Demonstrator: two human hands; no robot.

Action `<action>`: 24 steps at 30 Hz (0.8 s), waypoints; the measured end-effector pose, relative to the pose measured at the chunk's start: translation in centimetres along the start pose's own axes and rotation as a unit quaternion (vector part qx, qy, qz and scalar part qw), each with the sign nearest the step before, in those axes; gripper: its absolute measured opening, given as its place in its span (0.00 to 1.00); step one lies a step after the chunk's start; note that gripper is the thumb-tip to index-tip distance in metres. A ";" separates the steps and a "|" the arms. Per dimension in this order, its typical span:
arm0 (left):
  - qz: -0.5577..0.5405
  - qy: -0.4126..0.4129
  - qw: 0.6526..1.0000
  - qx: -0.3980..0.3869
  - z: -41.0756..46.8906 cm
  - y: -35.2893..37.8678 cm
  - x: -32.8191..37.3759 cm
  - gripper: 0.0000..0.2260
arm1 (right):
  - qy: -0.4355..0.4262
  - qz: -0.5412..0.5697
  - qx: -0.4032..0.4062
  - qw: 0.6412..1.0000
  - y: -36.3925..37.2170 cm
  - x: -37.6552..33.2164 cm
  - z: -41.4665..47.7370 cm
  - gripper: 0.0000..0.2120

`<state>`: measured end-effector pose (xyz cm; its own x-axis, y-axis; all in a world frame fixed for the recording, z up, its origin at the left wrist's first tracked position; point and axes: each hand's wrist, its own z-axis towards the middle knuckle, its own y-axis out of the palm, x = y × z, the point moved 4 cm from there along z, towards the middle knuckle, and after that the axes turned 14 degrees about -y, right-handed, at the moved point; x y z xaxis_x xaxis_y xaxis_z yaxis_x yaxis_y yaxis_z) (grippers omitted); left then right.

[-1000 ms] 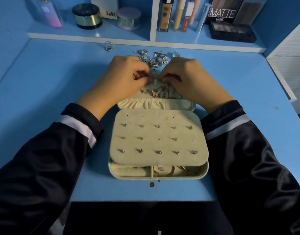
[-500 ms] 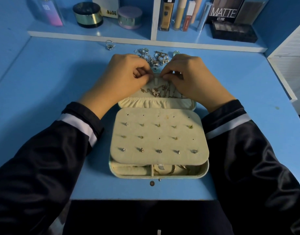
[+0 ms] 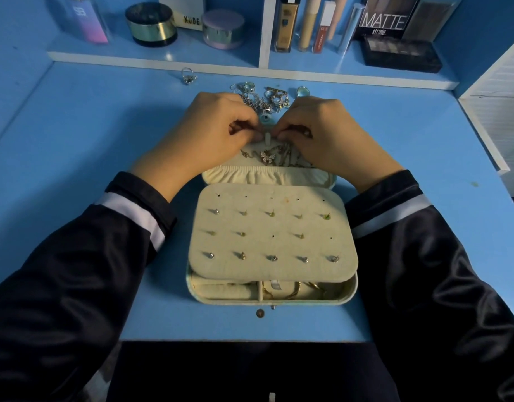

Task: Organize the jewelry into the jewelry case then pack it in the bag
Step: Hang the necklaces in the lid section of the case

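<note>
- Blue desk (image 3: 90, 134) under me: my left grip (image 3: 212, 132) and right grip (image 3: 322, 134) both pinch the white tab (image 3: 267, 138) in the lid of the open jewelry case (image 3: 279, 301).
- Butterfly necklace (image 3: 267, 157) lies just below them, inside the lid.
- Loose jewelry (image 3: 264, 97) is heaped just beyond.

Blue desk (image 3: 76, 146), white-edged shelf (image 3: 119, 58), dim light

Cream jewelry case (image 3: 273, 236) – blue desk (image 3: 76, 140) (sleeves (image 3: 128, 216) black, white-striped).
</note>
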<state>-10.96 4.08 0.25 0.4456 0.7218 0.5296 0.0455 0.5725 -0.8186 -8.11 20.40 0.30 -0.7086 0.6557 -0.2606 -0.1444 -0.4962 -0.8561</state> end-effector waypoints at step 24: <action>0.000 -0.071 0.991 -0.109 -1.1 -1.7 -0.4 0.05 | 0.124 0.081 -0.056 0.987 -1.6 -0.5 -1.0 0.04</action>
<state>-10.23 2.36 1.19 0.3154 0.7788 0.5422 0.2440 0.4856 -0.8395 -6.88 21.43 1.36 -0.5240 0.6990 -0.4867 0.0432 -0.5489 -0.8348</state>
